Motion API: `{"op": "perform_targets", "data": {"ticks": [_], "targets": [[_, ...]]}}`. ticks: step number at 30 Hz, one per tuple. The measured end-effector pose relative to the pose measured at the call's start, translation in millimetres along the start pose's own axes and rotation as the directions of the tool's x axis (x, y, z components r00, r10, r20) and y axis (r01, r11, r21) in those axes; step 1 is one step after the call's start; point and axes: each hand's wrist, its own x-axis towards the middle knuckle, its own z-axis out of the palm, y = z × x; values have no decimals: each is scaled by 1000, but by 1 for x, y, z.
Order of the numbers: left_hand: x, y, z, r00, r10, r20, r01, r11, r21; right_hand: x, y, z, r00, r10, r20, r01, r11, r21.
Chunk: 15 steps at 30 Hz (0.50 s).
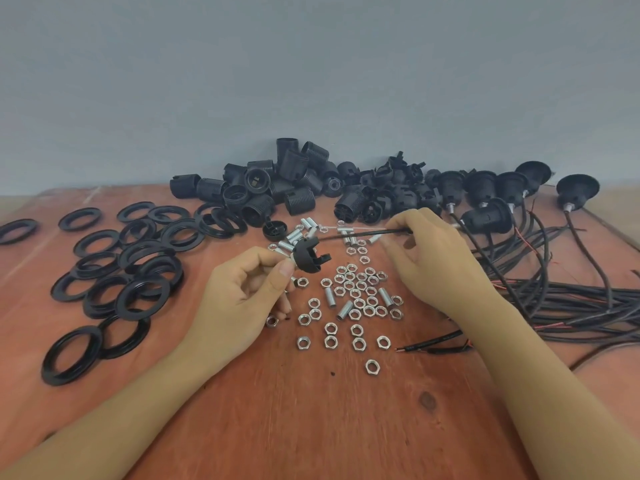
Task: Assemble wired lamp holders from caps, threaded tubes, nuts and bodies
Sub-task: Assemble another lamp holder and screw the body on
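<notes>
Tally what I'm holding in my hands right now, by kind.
black domed plastic cap, in left hand grip: 1
thin black wire, in right hand grip: 1
Total: 2

Left edge cuts flat black plastic ring (33,227); bundle of black sheathed cables (588,299) runs off right edge, far ends unseen
</notes>
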Motion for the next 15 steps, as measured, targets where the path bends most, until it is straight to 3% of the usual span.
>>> {"op": "perform_targets", "data": {"ticks": [5,8,10,12,15], "targets": [[1,0,0,1000,5,-8,-5,1000,0,4,17,0,978,209,-4,-209,974,-90],[0,0,0,1000,3,-8,-3,1000,3,5,34,-7,926,376,13,-370,917,-149],[0,0,0,1000,7,-8,-7,1000,0,6,42,-14,884,465,-48,-466,868,-173],[0,1,-1,1000,14,-7,-14,1000,0,7,48,-17,859,504,-90,-512,842,-168],[0,0,0,1000,16,-4,-16,1000,-6,7,48,-20,867,497,-39,-496,853,-164]]}}
